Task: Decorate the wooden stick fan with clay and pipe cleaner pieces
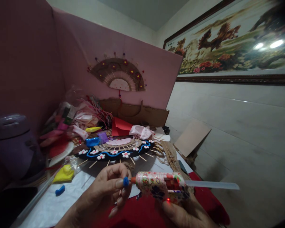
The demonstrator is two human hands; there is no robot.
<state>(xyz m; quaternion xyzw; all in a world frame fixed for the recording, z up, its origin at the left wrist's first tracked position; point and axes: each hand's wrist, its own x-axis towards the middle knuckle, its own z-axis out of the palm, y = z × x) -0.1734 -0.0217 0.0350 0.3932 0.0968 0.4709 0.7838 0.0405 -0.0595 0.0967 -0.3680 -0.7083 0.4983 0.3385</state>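
My left hand (109, 186) pinches a small blue pompom (125, 181) between thumb and fingertips. In my right hand (182, 210) is a hot glue gun (159, 185) wrapped in floral covering, with a red light glowing on it. A translucent glue stick (213, 184) sticks out of its back end. The gun's orange nozzle points left and meets or nearly meets the pompom; I cannot tell if they touch. Just beyond my hands lies a handmade fan (118, 154) with a black band, white flowers, a blue wavy line and thin sticks poking out along its edge.
Blue clay-like piece (60, 190) and yellow packet (63, 173) lie on the left of the white table cover. A purple lidded container (14, 148) stands far left. Ribbons, yarn and red paper (121, 126) pile up behind. Another fan (120, 74) hangs on the pink board.
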